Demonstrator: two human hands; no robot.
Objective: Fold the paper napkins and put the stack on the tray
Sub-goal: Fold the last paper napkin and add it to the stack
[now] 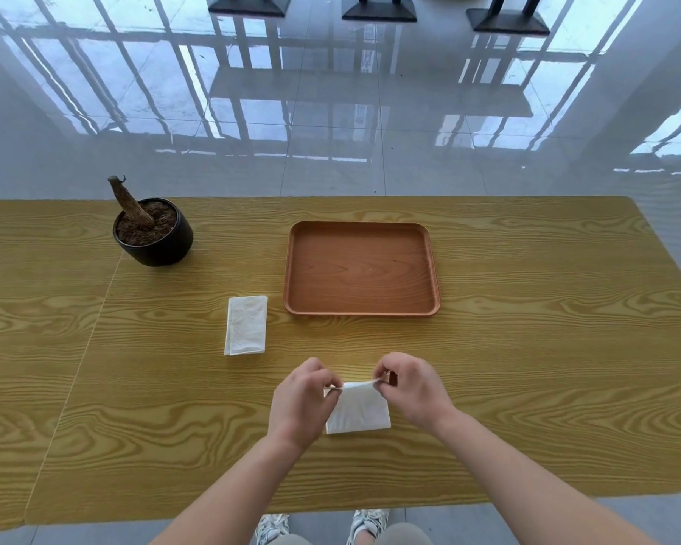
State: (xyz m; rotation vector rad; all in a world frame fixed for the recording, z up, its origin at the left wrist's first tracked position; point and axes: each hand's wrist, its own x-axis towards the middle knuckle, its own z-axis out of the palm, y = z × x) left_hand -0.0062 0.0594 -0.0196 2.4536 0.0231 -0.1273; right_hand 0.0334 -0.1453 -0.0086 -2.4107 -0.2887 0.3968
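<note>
A white paper napkin (358, 411) lies on the wooden table (527, 367) in front of me. My left hand (301, 399) pinches its far left corner and my right hand (413, 387) pinches its far right corner, the far edge lifted slightly. A second white napkin (246, 325), folded into a narrow rectangle, lies flat to the left, apart from both hands. The brown wooden tray (360, 308) sits beyond my hands, with nothing on it.
A black pot (154, 245) with soil and a bare stump stands at the back left of the table. Glossy tiled floor lies beyond the table's far edge, with dark table bases (378, 9) farther off. My shoes (366, 523) show below the near edge.
</note>
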